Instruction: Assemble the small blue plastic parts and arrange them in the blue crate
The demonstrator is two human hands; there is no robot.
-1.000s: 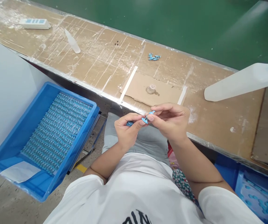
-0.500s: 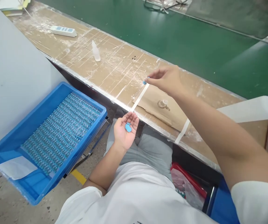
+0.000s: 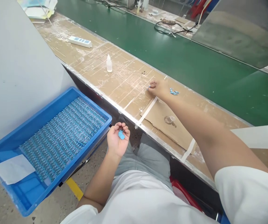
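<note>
My left hand (image 3: 117,143) is cupped palm up beside the bench's front edge, its fingers curled round several flat blue discs (image 3: 121,134) in the palm. Over the bench, my right arm reaches out. My right hand (image 3: 156,89) has its fingertips pinched together on a small blue piece (image 3: 148,88), mostly hidden by the fingers. Beyond the right wrist lies a small heap of blue pieces (image 3: 174,92). A little clear round container (image 3: 169,120) sits on the cardboard (image 3: 162,124) nearer to me.
A blue tray (image 3: 5,140) at my left holds rows of small blue-and-dark parts and a white paper (image 3: 14,169). On the bench are a white dropper bottle (image 3: 109,64), a power strip (image 3: 80,41) and tiny dark bits (image 3: 143,72). A green surface (image 3: 143,40) runs behind.
My left hand has moved left towards the tray, its fingers curling more. My right hand has shifted slightly outward, and the blue heap now shows past its wrist. The view has shifted too.
</note>
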